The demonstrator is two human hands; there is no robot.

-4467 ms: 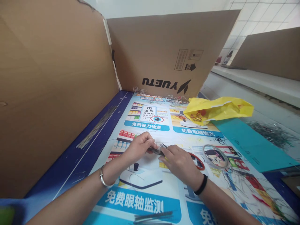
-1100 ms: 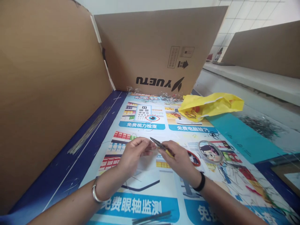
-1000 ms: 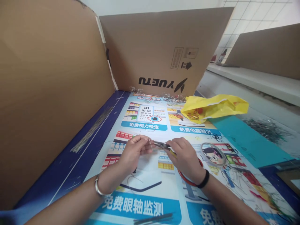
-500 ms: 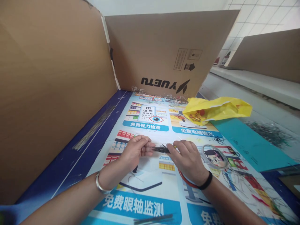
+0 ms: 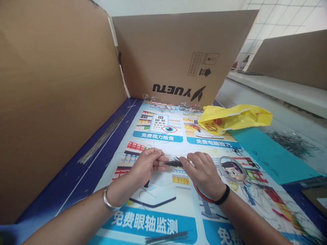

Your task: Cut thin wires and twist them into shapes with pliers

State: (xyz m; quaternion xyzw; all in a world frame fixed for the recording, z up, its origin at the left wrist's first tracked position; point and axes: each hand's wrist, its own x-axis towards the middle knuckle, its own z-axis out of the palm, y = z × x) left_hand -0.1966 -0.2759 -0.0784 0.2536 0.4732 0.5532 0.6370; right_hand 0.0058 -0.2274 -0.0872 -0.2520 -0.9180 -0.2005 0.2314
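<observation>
Black-jawed pliers (image 5: 174, 163) are gripped in my right hand (image 5: 203, 173), and a little yellow of the handle shows by its fingers. Their narrow tip points left and reaches the fingers of my left hand (image 5: 148, 165). Thumb and forefinger of that hand are pinched together on what looks like a thin wire, too fine to follow clearly. Its other fingers stretch out beneath the pliers' tip. Both hands are held over a printed poster (image 5: 163, 194) on the table. A curved piece of wire (image 5: 147, 194) lies below my left hand.
Cardboard panels (image 5: 163, 44) stand at the left and back. Straight wires (image 5: 100, 139) lie at left, more (image 5: 166, 238) at the front edge. On the right are a yellow bag (image 5: 245, 117), a teal sheet (image 5: 270, 156), a clear tape roll (image 5: 233, 169) and tangled wire (image 5: 291, 143).
The view has shifted slightly. The pliers' jaws look a little less parted and sit slightly lower by my left fingers. Both hands keep nearly the same place and grip.
</observation>
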